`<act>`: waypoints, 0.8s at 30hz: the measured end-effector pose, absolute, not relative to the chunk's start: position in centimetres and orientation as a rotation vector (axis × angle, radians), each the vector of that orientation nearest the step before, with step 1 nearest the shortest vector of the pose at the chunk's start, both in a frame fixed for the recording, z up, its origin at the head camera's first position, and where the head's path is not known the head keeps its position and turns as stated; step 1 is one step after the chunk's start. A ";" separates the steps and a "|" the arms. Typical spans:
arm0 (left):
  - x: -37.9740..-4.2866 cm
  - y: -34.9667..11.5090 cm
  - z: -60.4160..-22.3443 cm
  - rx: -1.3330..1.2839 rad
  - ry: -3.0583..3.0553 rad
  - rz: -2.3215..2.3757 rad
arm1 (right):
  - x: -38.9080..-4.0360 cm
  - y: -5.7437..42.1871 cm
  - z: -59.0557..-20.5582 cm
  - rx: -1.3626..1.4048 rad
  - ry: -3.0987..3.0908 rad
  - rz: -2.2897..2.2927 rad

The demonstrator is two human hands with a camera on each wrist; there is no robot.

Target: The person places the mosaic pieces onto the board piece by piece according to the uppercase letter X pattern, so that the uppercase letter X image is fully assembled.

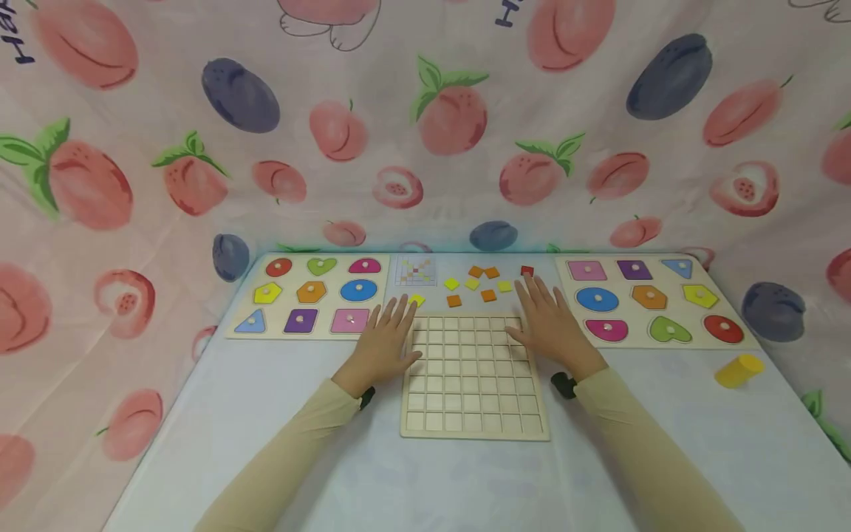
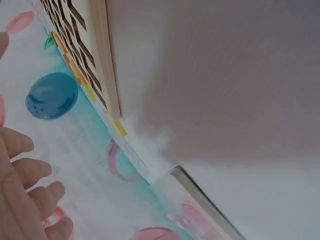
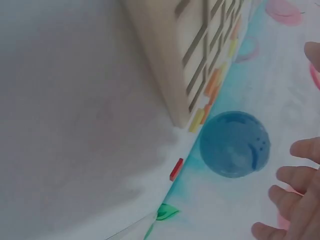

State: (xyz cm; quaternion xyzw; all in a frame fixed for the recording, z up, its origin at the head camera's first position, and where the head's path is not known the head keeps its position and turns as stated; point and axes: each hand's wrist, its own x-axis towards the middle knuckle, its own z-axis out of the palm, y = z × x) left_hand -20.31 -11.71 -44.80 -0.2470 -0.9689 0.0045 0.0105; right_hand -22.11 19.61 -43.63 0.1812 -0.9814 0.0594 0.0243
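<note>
A pale wooden grid board [image 1: 470,384] with square cells lies in the middle of the table. My left hand [image 1: 382,346], fingers spread and nothing held, is at its upper left edge. My right hand [image 1: 553,325] is over the upper right corner, fingers likewise straight and holding nothing. Whether either hand touches the board cannot be told. Behind the board lie loose square tiles: several yellow ones such as this yellow tile [image 1: 452,284], several orange ones such as this orange tile [image 1: 488,295], and one red tile [image 3: 176,169] near my right fingertips.
A printed grid card [image 1: 416,271] lies at the back. Shape puzzle boards with knobbed pieces flank the tiles, a left puzzle board [image 1: 286,315] and a right puzzle board [image 1: 572,337]. A yellow cylinder [image 1: 738,371] stands at the right. Fruit-patterned cloth [image 1: 439,185] rises behind the table.
</note>
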 end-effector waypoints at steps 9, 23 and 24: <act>-19.3 -12.0 -44.6 -1.017 -3.067 0.015 | -25.6 20.8 -43.2 0.623 -3.024 0.129; -16.1 -13.3 -45.4 -1.406 -2.995 0.165 | -30.7 21.1 -44.6 0.488 -3.015 1.013; -16.0 -13.4 -45.5 -1.415 -3.001 0.163 | -31.0 21.1 -44.9 0.470 -3.007 1.059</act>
